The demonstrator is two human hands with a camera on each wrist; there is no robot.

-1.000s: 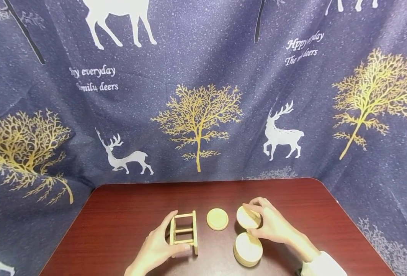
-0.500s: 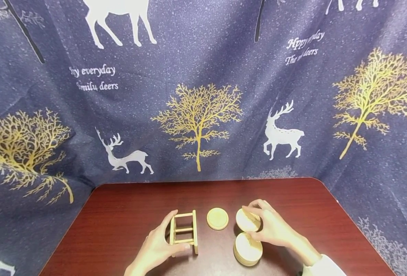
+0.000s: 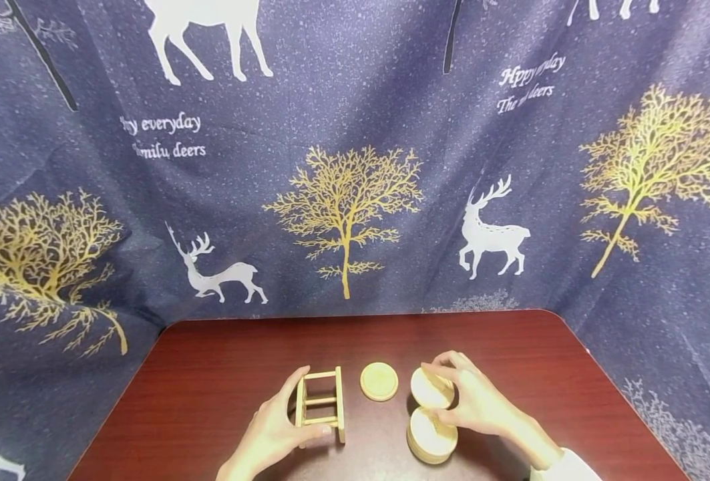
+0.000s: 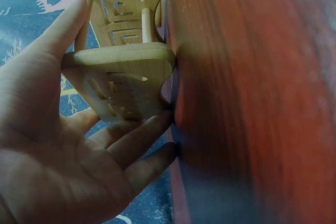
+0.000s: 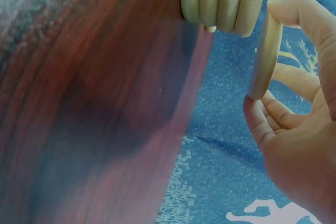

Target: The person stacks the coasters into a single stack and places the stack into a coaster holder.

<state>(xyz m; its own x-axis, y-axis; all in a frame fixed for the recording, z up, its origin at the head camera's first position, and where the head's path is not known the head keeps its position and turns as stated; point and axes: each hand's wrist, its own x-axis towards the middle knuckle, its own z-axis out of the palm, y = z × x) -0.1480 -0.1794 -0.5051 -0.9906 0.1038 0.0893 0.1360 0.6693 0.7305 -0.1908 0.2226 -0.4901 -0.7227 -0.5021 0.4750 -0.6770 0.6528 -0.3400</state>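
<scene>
My left hand [image 3: 270, 426] holds a small wooden coaster rack [image 3: 340, 409] near the front middle of the table. In the left wrist view the thumb is at one of its dowels, while the fingers lie along the cut-out side panel [image 4: 121, 87]. My right hand [image 3: 481, 401] pinches a round wooden coaster [image 3: 430, 389] by its edge between thumb and fingers. That coaster is raised off the table, just behind a stack of several coasters [image 3: 431, 435]; the right wrist view shows a gap below it. One more coaster [image 3: 379, 381] lies flat between the hands.
The dark red wooden table [image 3: 228, 354] has rounded far corners. Behind it and at both sides hangs a blue cloth [image 3: 391, 107] printed with white deer and golden trees.
My right hand has moved slightly toward me with the coaster, bringing it closer to the stack. The left hand and the rack stay in place.
</scene>
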